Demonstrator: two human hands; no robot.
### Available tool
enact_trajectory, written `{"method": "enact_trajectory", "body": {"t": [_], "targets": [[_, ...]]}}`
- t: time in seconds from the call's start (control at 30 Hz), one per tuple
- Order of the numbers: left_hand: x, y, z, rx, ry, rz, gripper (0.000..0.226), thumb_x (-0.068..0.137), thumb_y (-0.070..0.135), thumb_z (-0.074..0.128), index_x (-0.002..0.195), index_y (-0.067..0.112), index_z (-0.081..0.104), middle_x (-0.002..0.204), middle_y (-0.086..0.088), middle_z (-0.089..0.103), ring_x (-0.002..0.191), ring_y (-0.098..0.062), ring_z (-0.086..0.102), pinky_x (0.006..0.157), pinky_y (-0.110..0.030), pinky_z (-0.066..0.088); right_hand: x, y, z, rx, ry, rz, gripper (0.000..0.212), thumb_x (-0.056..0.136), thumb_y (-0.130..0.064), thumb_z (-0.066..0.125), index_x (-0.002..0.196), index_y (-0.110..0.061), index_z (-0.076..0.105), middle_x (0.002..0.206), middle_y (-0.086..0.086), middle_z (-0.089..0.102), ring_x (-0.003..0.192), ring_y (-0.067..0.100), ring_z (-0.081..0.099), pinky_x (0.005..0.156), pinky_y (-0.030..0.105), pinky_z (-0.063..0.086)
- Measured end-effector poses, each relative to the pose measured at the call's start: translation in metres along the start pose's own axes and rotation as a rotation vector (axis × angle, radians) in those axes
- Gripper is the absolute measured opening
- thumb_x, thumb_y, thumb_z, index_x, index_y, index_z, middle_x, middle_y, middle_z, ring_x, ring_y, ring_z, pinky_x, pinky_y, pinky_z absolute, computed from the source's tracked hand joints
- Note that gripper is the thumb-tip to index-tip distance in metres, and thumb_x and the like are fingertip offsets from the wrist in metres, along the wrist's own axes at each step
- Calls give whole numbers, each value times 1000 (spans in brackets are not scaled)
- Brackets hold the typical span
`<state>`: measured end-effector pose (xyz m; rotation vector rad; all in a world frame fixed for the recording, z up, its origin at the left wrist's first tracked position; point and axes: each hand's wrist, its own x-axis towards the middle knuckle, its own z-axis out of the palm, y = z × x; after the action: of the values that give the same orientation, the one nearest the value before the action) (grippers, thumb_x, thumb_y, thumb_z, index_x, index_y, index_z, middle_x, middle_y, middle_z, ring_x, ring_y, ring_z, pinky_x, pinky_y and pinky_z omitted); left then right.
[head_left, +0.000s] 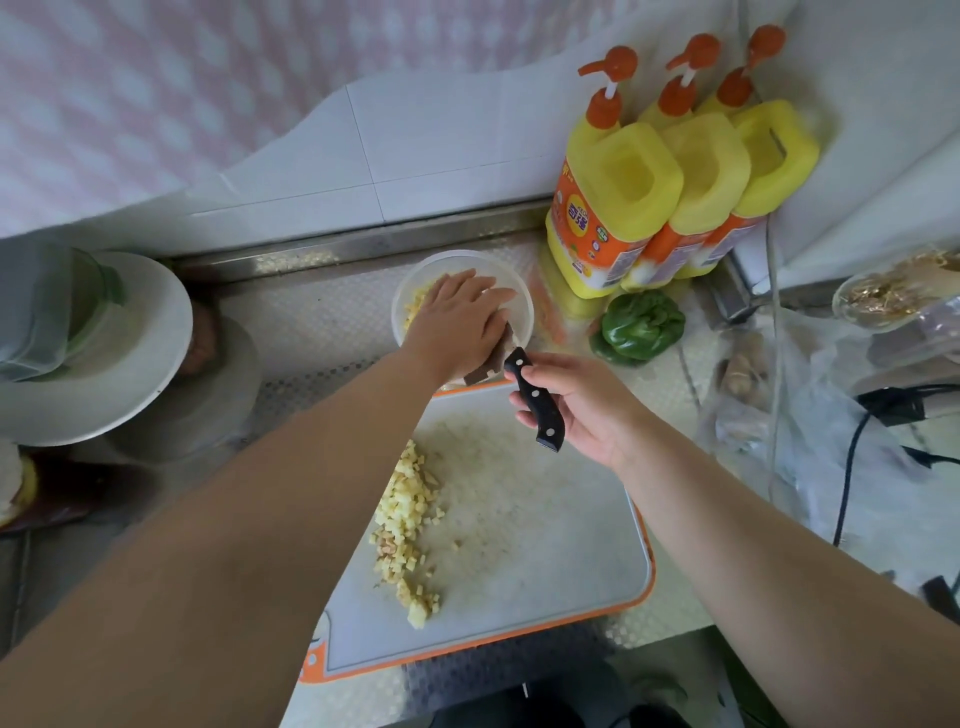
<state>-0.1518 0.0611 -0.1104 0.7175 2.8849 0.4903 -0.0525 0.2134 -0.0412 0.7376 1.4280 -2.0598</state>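
"奇强" — on nearest yellow bottle (613, 208)

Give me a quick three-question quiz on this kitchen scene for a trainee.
1. True or false: the right hand holds the knife by its black handle.
2. The left hand is: A) flat over the clear bowl, B) curled round the knife's handle, C) out of view.
3. Fill in: the view shows ___ yellow pump bottles.
Key: 1 true; 2 A; 3 three.
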Motion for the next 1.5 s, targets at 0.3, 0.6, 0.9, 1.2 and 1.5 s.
{"method": "enact_trajectory", "body": {"t": [0.3, 0.6, 0.9, 1.2, 1.5], "targets": [[4, -18, -3, 22, 91, -196, 33, 105, 35, 38, 130, 28, 58, 138, 0, 50, 128, -27, 40, 108, -38, 27, -18, -17, -3, -73, 105, -80, 22, 94, -4, 51, 112, 0, 62, 91, 6, 67, 55, 10, 62, 42, 18, 43], [-5, -14, -12, -100, 43, -117, 41, 105, 17, 39, 144, 13, 48, 152, -6, 44, 139, -30, 38, 114, -42, 30, -40, -31, -14, -111, 151, -66, 12, 93, -3, 52, 92, -4, 63, 91, 11, 66, 50, 10, 61, 39, 17, 40], [-28, 47, -41, -699, -27, -219, 44, 108, 25, 35, 150, 13, 39, 156, -4, 38, 144, -18, 33, 121, -37, 22, -40, -38, 14, -85, 118, -91, 12, 94, -8, 55, 99, 0, 62, 84, 12, 60, 53, 13, 61, 39, 18, 41], [-30, 36, -45, -430, -71, -168, 49, 107, 35, 29, 156, 26, 24, 163, 2, 19, 151, -19, 12, 121, -37, 10, -42, -48, 29, -13, 116, -103, 18, 94, -11, 57, 107, 1, 55, 82, 12, 59, 47, 11, 61, 38, 17, 41], [-9, 28, -52, -183, -178, -116, 47, 107, 40, 19, 154, 45, 15, 166, 12, 0, 153, -17, -1, 123, -42, 3, -56, -53, 22, -68, 129, -120, 19, 94, -10, 55, 109, 1, 58, 90, 12, 63, 57, 13, 65, 40, 16, 40]]}}
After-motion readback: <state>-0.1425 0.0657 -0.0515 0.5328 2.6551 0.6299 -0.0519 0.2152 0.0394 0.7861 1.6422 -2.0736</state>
